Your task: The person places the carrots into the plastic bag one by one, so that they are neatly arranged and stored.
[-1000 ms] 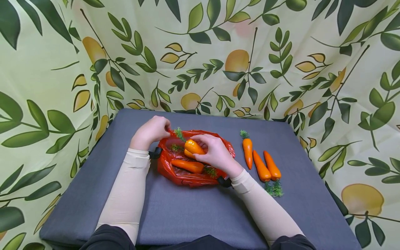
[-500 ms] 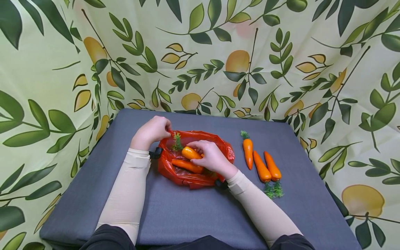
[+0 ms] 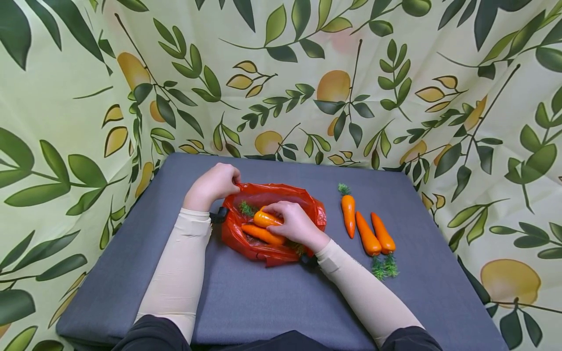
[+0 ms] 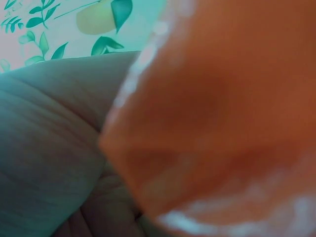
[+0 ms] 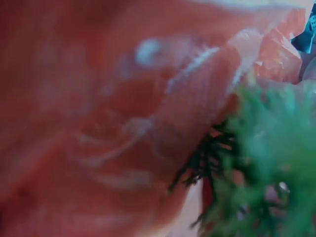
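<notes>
A red plastic bag (image 3: 281, 192) lies on its base with its mouth open upward, in the middle of the head view. My left hand (image 3: 216, 183) pinches its rim at the far left corner; in the left wrist view the bag (image 4: 222, 98) blurs across the right half beside my palm (image 4: 44, 128). Inside the mouth, my right hand (image 3: 295, 222) grips an orange carrot (image 3: 265, 219), its green top (image 3: 247, 208) toward the left. Another carrot (image 3: 262, 234) lies in the bag just in front. Green leaves (image 5: 266, 148) fill the lower right of the right wrist view.
Three more carrots lie on the grey table (image 3: 254, 302) to the right of the bag: one carrot (image 3: 348, 214) with its top away from me, and a carrot (image 3: 368, 234) and a carrot (image 3: 383, 233) with their tops toward me. Leaf-patterned cloth (image 3: 290, 117) surrounds the table.
My right hand has lowered the carrot deeper into the bag, down beside the other one. The bag's right side has drawn in slightly. My left hand keeps its place on the rim.
</notes>
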Available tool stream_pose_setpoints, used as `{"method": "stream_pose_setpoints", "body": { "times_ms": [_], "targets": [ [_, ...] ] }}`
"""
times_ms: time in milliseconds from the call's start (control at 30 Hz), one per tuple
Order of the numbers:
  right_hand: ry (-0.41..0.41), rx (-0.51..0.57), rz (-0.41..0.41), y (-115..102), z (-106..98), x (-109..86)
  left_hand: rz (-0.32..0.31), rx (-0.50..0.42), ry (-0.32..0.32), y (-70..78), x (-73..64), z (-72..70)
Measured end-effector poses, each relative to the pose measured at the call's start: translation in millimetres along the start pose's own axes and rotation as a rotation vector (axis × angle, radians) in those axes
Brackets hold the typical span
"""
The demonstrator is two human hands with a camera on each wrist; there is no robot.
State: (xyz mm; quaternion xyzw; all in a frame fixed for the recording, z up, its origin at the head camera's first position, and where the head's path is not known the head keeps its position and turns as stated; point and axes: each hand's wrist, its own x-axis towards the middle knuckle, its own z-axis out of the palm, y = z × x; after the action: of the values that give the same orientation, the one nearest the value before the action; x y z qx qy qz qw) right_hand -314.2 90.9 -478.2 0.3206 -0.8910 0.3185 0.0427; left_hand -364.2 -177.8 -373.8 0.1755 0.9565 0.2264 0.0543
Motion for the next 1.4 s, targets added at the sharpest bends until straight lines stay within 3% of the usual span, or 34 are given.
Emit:
{"method": "stream_pose_setpoints", "body": {
  "times_ms": [433, 800, 1133, 1400],
  "targets": [
    [0.007, -0.046, 0.018, -0.1, 5.5, -0.8, -0.002, 0.016, -0.001, 0.9, 0.9, 1.6],
    [0.012, 0.021, 0.038, -8.2, -8.5, -2.4, 0.012, 0.021, 0.008, -2.5, 2.2, 1.9],
    [0.14, 0.1, -0.021, -34.6, -46.5, -14.4, 0.002, -0.001, -0.002, -2.0, 3.4, 2.1],
    [0.355, 0.132, 0.026, -53.4, -90.7, -39.6, 0.0, 0.0, -0.002, -2.9, 3.0, 1.8]
  ]
}}
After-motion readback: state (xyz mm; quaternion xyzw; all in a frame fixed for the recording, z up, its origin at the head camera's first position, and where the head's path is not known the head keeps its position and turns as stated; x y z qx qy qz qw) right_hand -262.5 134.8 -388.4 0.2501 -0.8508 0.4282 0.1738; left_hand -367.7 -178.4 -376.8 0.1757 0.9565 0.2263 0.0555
